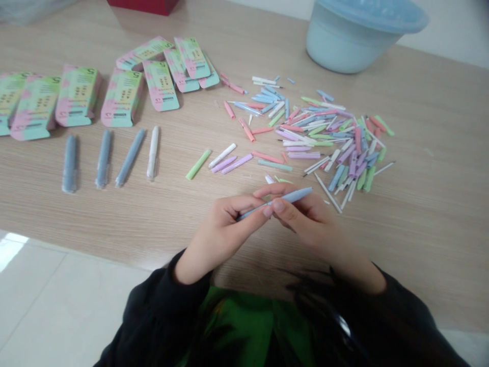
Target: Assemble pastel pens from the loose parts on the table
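Note:
A blue pen is held slantwise between my two hands, low over the near part of the table. My left hand is closed on its lower left end, thumb on top. My right hand pinches it nearer the upper right end. The fingers hide part of its middle. Just beyond my hands lie loose pen parts: a green barrel, a white one, purple ones and a teal one. A large heap of mixed pen parts spreads to the right.
Toward the left lie bundled blue pens, single blue pens and a white pen. Several pink and green boxes stand behind them. A light blue basin sits at the back right, a red box at the back.

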`<state>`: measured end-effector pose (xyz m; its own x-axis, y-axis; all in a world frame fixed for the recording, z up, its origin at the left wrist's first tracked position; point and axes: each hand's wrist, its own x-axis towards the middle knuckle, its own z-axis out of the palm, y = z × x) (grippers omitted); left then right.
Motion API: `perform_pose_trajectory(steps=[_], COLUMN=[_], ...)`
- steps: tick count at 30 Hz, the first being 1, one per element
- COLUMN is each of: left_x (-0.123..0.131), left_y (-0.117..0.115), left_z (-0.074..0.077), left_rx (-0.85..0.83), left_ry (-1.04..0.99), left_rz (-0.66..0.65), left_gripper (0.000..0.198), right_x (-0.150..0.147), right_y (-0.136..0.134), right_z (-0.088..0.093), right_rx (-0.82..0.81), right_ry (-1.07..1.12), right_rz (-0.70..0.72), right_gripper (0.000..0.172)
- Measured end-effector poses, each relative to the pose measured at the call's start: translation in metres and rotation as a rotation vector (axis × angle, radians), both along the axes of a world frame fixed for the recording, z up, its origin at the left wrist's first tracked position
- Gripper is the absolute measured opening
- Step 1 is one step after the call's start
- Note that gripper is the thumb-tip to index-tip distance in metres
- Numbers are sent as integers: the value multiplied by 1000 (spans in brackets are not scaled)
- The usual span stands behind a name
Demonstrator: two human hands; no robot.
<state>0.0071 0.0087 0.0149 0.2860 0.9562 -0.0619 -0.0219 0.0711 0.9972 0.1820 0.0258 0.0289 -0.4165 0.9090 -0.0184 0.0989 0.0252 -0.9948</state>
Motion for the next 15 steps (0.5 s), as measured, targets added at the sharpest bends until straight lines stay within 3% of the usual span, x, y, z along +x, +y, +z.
perform_pose_trajectory(steps=[2, 5, 9, 12, 15], left_x=[-2, -4, -3, 0, 1], left_y=[0, 0, -1, -2, -2], left_z=[2, 5, 4, 1, -1], left_rx=[-20, -49, -71, 2, 90], left_ry=[-39, -92, -114, -97, -62], left_rz=[-18, -29, -21, -29, -38], left_gripper=[24, 31, 38, 34, 24], right_x=[0, 5, 12, 7, -1], right_y=[0, 1, 3, 4, 4], right_z=[4, 6, 5, 5, 8], right_rx=[4, -34, -2, 29, 85], right_ry=[60, 208, 180, 165, 96], right_rz=[-13, 2, 1, -101, -212], right_gripper=[15, 28, 17, 18, 34])
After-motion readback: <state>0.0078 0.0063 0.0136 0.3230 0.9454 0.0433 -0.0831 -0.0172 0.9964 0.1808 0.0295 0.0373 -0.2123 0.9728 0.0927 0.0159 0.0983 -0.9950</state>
